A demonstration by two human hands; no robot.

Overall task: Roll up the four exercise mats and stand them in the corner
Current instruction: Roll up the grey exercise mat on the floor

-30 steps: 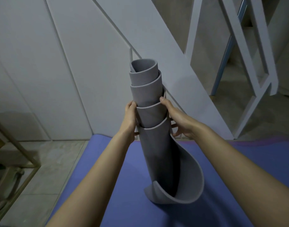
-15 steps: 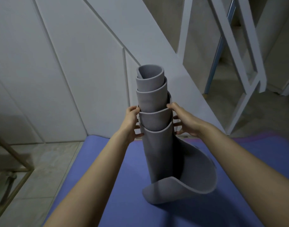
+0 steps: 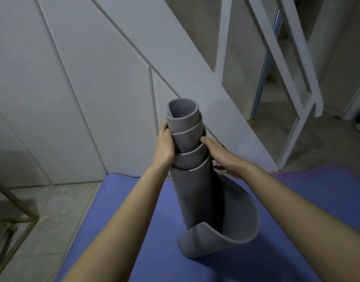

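Observation:
A grey exercise mat [image 3: 192,192] stands upright on end in a loose roll. Its inner turns stick out at the top like a telescope, and its outer flap curls open at the bottom right. My left hand [image 3: 164,146] grips the roll's left side near the top. My right hand [image 3: 220,156] holds the right side, thumb on the front and fingers behind. The roll stands on a blue mat [image 3: 122,237] lying flat on the floor. A purple mat edge [image 3: 325,169] shows beyond the blue one at right.
A white panelled wall [image 3: 77,98] under a sloping stair stringer rises just behind the mats. White stair railings [image 3: 293,64] stand at the right. Tiled floor [image 3: 44,216] and a brass-coloured metal frame [image 3: 14,202] lie at the left.
My left hand has slid up the roll's left side. The roll has tilted slightly and shifted with both hands staying on it.

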